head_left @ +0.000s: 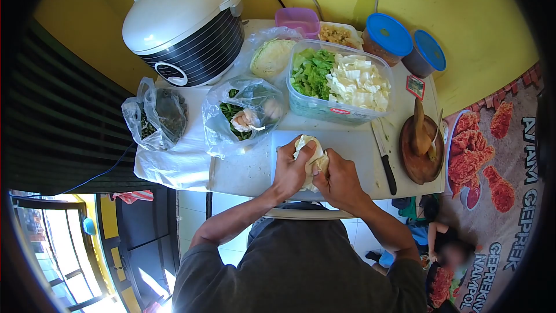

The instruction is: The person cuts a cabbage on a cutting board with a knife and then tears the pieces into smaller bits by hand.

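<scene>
Left hand and right hand, as I watch from far, are both closed around a pale piece of cabbage, pressing it between them. I see the cabbage over the white cutting board; whether it touches the board, I cannot tell. A knife lies beside the board.

From above and behind your hands, your head camera looks forward and down, spanning the surface widely.
</scene>
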Motion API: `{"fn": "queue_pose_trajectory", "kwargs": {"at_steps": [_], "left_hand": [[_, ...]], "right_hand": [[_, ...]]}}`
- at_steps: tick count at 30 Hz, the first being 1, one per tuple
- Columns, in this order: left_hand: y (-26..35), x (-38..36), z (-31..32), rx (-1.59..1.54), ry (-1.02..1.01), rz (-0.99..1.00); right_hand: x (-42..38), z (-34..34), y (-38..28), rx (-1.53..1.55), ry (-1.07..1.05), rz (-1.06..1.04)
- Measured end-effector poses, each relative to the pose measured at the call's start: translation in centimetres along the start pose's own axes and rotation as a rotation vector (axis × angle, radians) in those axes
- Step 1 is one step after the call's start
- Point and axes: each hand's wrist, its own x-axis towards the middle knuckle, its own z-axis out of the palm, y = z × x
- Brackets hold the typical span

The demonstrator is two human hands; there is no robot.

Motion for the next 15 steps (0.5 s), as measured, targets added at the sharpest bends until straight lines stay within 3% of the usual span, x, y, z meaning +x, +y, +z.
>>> {"fn": "queue_pose_trajectory", "kwargs": {"at_steps": [8,14,15], "left_hand": [[0.2,0.2,0.0,-0.033,-0.04,-0.007],[0.2,0.4,-0.2,0.04,-0.058,-0.009],[0.8,0.4,-0.2,-0.024,-0.084,-0.08]], "right_hand": [[0.0,0.2,1.0,0.072,0.036,-0.05],[-0.1,-0.7,0.9,0.118,-0.061,0.019],[-0.1,-0.9,1.2,0.236,-0.087,0.086]]}}
